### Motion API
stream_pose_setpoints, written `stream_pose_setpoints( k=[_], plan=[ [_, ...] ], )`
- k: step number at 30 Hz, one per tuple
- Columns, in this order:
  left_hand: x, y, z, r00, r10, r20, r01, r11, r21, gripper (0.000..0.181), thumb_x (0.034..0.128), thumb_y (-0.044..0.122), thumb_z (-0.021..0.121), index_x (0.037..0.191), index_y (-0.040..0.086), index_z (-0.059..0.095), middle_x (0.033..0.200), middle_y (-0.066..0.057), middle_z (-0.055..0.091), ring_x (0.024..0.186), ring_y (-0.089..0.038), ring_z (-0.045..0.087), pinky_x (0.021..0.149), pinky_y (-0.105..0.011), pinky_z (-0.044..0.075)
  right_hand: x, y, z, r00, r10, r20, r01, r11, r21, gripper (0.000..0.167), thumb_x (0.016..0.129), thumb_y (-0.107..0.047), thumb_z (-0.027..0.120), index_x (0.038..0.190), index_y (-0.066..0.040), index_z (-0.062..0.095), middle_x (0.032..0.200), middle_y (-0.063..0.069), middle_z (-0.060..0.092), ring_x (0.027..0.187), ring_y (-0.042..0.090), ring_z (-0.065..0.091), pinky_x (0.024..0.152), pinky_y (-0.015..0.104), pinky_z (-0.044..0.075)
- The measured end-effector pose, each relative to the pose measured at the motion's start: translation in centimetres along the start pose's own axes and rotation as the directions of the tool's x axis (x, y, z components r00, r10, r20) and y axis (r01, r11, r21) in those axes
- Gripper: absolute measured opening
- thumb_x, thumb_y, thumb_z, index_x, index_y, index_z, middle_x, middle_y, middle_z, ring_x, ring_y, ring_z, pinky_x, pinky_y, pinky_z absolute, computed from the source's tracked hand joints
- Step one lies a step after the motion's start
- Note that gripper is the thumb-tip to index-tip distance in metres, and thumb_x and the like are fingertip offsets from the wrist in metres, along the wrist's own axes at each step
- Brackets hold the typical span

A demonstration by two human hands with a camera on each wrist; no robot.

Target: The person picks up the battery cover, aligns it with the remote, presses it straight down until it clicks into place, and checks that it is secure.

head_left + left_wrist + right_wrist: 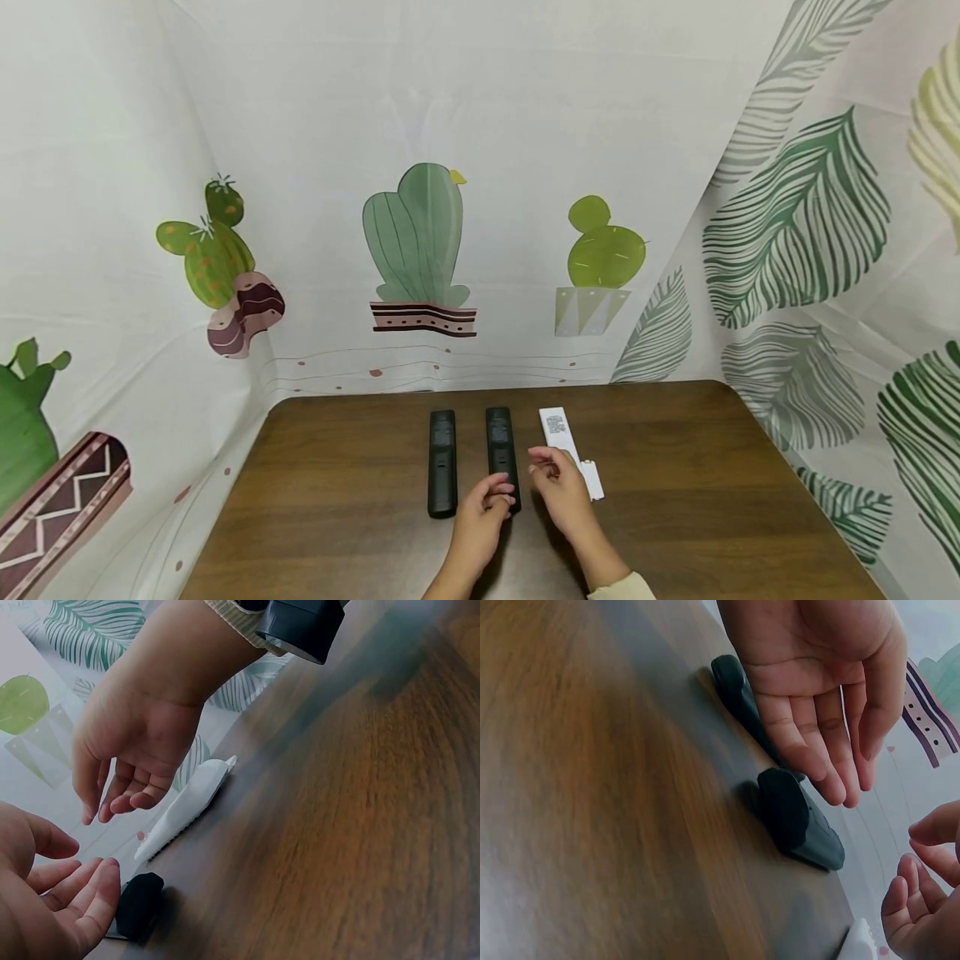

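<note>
Two black remote controls lie back side up on the table: a left one point(442, 467) and a middle one point(501, 442). To their right is a white remote control point(558, 429), also back up, with a small white piece like a battery cover point(592, 481) against its lower end. My left hand point(477, 517) hovers over the near end of the middle black remote, fingers loosely bent and holding nothing. My right hand point(564, 492) hangs between that remote and the white one, hiding part of the white one; its fingers are relaxed and hold nothing.
Brown wooden table point(337, 500) with rounded far corners. A white cloth point(510, 100) printed with cacti and leaves hangs behind it and along the sides. A dark device point(304, 630) is worn on the right wrist.
</note>
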State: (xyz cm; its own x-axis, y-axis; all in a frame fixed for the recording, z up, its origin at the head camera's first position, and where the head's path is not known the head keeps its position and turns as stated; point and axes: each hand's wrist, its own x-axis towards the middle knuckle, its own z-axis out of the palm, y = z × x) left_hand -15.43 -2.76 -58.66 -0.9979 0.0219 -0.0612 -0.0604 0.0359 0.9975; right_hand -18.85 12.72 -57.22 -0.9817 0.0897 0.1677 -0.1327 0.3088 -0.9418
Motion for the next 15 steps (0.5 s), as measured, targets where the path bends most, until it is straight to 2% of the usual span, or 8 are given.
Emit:
stream_pose_setpoints(
  k=[7, 15],
  plan=[
    [0.0, -0.1, 0.2, 1.000, 0.008, 0.023, -0.007, 1.000, -0.022, 0.039, 0.0949, 0.002, 0.056, 0.133, -0.003, 0.058, 0.119, -0.019, 0.067, 0.103, -0.026, 0.068, 0.081, -0.028, 0.059, 0.0, 0.0, -1.0, 0.999, -0.025, -0.027, 0.024, 0.999, -0.037, 0.027, 0.088, 0.002, 0.070, 0.114, -0.003, 0.070, 0.110, 0.013, 0.064, 0.081, 0.009, 0.059, 0.073, 0.017, 0.049],
    [0.3, -0.1, 0.6, 0.999, 0.017, 0.047, -0.015, 0.998, -0.054, 0.038, 0.0949, 0.002, 0.057, 0.133, -0.004, 0.059, 0.124, -0.023, 0.066, 0.109, -0.031, 0.068, 0.082, -0.022, 0.057, 0.3, 0.5, -2.0, 0.996, -0.058, -0.061, 0.056, 0.998, -0.042, 0.029, 0.085, 0.007, 0.069, 0.112, -0.004, 0.071, 0.104, 0.013, 0.060, 0.079, 0.007, 0.055, 0.068, 0.016, 0.047]
  ],
)
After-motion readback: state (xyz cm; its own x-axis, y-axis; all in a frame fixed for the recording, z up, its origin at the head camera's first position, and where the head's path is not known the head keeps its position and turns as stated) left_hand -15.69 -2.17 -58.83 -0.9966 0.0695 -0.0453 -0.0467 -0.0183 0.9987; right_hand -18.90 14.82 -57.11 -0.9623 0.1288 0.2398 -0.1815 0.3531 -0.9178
